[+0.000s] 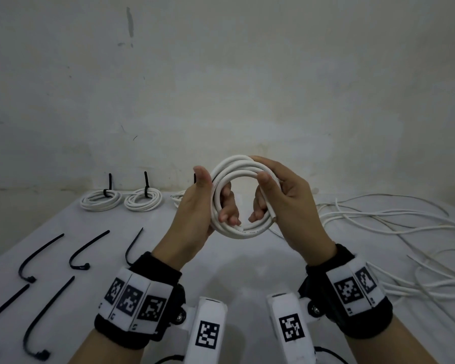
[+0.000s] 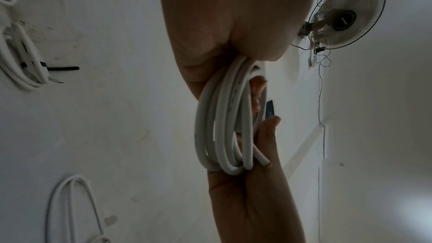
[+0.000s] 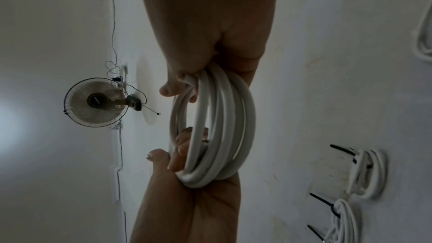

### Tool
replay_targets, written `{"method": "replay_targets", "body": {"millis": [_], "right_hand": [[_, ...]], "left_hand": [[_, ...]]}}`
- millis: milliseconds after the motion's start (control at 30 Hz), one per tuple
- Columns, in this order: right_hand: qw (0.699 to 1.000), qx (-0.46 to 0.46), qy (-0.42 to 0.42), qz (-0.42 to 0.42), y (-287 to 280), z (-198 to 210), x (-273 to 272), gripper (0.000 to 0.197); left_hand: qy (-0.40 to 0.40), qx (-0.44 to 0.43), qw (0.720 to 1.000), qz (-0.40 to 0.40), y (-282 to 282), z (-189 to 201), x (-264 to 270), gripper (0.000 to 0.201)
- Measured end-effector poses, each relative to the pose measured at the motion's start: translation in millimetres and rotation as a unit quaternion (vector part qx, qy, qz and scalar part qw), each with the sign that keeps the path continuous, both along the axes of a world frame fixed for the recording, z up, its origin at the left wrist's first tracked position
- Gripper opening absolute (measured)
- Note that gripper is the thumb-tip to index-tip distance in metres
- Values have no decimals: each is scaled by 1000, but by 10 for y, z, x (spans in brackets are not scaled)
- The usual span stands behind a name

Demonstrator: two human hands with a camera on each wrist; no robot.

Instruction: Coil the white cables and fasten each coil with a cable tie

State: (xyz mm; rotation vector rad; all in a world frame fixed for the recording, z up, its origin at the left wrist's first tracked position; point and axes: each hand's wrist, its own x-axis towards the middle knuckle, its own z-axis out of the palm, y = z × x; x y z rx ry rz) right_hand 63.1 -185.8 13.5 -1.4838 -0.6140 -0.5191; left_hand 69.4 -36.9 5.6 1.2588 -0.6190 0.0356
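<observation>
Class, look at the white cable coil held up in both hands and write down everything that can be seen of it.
The white cable coil is a round bundle of several loops of smooth, plastic-looking cable, held upright above the table and facing the camera. The left hand grips its left side and the right hand its right side, fingers curled through the middle. One cut end sticks out at the lower right by the right hand. No cable tie is on it yet.
</observation>
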Motion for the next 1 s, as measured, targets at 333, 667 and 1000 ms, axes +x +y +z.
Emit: {"method": "replay_targets", "body": {"millis": [333, 667, 1000], "right_hand": [[988, 75, 127, 42, 3, -9, 55, 24], [989, 88, 109, -39, 255, 30, 71, 41], [972, 101, 202, -64, 258, -88, 150, 50]], "left_hand": [[50, 34, 998, 15, -17, -15, 38, 49], [107, 33, 992, -65, 172, 77, 78, 59], [72, 225, 966, 105, 472, 74, 87, 57]]}}
